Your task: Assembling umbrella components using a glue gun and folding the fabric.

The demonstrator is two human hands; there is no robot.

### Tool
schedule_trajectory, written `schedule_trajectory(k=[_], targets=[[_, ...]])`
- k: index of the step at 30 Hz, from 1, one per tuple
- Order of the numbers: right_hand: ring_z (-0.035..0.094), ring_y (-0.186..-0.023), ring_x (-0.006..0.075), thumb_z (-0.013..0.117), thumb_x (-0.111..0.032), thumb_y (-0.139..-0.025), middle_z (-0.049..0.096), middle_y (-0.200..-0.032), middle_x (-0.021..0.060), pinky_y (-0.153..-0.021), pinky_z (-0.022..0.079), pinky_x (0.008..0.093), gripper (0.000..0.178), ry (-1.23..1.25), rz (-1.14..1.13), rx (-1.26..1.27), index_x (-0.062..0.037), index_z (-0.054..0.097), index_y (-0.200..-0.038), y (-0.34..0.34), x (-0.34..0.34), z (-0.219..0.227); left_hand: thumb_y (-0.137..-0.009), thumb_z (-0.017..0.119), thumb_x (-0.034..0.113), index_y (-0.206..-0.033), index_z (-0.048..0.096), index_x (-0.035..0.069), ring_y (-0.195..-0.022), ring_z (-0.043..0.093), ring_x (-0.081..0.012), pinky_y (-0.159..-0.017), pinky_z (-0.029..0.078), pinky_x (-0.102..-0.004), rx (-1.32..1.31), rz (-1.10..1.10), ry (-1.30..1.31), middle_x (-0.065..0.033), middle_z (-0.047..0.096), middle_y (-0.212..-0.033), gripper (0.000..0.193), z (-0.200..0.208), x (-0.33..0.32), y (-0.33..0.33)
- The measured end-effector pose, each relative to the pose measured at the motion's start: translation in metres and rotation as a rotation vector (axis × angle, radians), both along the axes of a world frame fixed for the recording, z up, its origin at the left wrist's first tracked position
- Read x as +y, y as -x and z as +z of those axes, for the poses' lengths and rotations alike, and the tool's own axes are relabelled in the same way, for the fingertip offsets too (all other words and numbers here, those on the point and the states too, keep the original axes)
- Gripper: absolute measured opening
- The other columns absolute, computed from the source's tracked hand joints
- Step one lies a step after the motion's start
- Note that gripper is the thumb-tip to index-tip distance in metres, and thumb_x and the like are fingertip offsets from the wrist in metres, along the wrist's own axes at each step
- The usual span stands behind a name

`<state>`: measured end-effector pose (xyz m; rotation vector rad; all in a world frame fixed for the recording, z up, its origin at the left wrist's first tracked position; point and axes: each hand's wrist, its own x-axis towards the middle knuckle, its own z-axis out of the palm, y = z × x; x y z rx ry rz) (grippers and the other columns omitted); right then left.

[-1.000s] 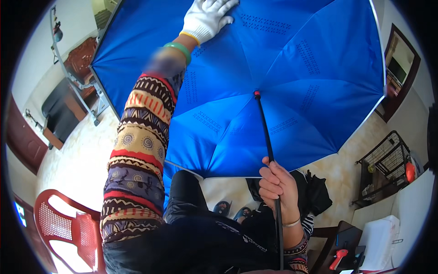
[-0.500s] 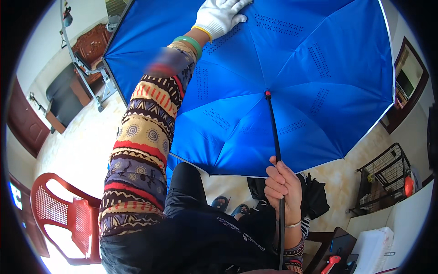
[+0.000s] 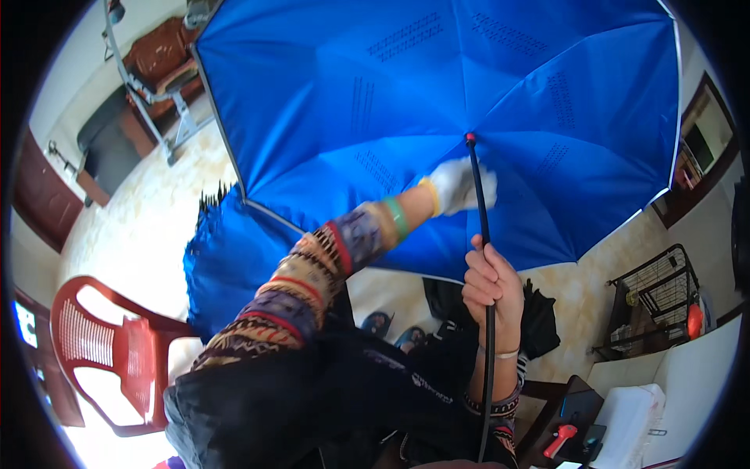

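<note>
A large open umbrella [image 3: 312, 102], its blue side toward me, fills the upper middle. Its black shaft [image 3: 478, 191] runs from a red piece at the canopy's centre down toward my body. My bare right hand [image 3: 494, 285] is wrapped round the shaft below the canopy. My left hand [image 3: 459, 187], in a white knit glove with a yellow cuff, is smeared by motion. It lies in front of the blue fabric, partly behind the shaft; whether it touches the cloth cannot be told, and its fingers do not show clearly.
Beside my left arm is a pile of blue fabric [image 3: 226, 262] with dark spiky tips. A red plastic chair [image 3: 125, 356] stands at left. At right are a black wire cage [image 3: 656, 301] and a dark table [image 3: 539, 453] bearing a red tool [image 3: 560, 441]. Exercise equipment [image 3: 156, 117] stands far left.
My gloved left hand has swept from the upper canopy down and right to near the shaft. The umbrella has tilted slightly, uncovering blue fabric at left. My right hand keeps its grip.
</note>
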<state>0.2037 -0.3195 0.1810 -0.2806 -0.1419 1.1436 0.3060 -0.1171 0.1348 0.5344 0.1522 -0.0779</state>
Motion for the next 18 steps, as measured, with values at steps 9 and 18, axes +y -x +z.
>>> schedule_trajectory(k=[9, 18], targets=[[0.033, -0.045, 0.0059, 0.041, -0.019, -0.099, 0.034, -0.063, -0.0007, -0.042, 0.031, 0.0207, 0.023, 0.285, 0.007, -0.183, -0.0017, 0.049, -0.112, 0.046, -0.082, -0.038, -0.086, 0.049, 0.022, -0.081, 0.05, 0.0, -0.051, 0.056, -0.0185, -0.045, 0.05, -0.0279, -0.126, 0.245, 0.285, -0.0088, 0.055, -0.067, 0.023, 0.055, 0.049, -0.028], [0.042, -0.048, 0.0129, 0.047, -0.021, -0.096, 0.045, -0.06, 0.0026, -0.045, 0.034, 0.0257, 0.018, 0.732, -0.205, -0.865, -0.004, 0.051, -0.093, 0.09, -0.106, -0.107, -0.09, 0.056, 0.021, -0.078, 0.05, 0.006, -0.052, 0.053, -0.0166, -0.052, 0.047, -0.0313, -0.332, 0.11, -0.236, -0.0055, 0.054, -0.064, 0.02, 0.096, 0.128, -0.016]])
